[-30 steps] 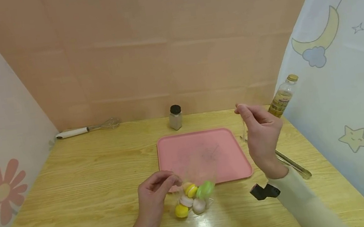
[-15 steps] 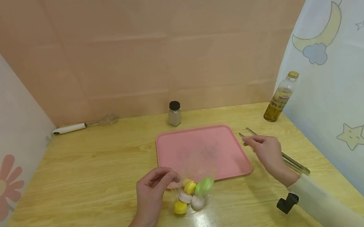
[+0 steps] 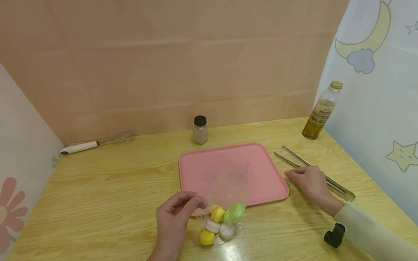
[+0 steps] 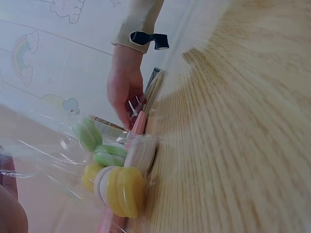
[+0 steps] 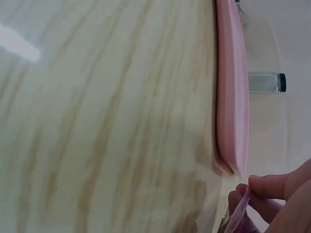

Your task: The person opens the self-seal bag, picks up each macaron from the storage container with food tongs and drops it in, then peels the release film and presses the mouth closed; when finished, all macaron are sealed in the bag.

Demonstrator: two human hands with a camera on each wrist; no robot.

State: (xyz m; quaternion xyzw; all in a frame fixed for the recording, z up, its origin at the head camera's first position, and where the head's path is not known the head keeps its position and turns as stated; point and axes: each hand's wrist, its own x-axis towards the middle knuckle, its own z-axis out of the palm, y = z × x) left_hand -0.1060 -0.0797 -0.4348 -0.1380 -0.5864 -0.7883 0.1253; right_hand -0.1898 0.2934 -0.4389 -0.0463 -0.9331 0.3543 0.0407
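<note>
A clear plastic bag point(image 3: 223, 191) holding several macarons point(image 3: 217, 214) in yellow, pale pink and green rests at the front edge of the pink tray point(image 3: 233, 158). My left hand point(image 3: 175, 217) pinches the bag at its left side. The macarons point(image 4: 129, 191) show through the plastic in the left wrist view. Right of the tray, my right hand point(image 3: 313, 185) is low beside the tongs point(image 3: 339, 188). Between its thumb and fingers it pinches a thin clear plastic strip point(image 5: 239, 211). Where the strip's lower end lies is hidden.
A whisk point(image 3: 98, 143) lies at the back left. Behind the tray stands a small jar with a black lid point(image 3: 200, 130). An oil bottle point(image 3: 319, 115) stands at the back right by the patterned side wall point(image 3: 409, 98).
My right hand has come down from above the tray's right side to beside the tongs, still pinching the strip. The left hand and the bag have stayed almost in place.
</note>
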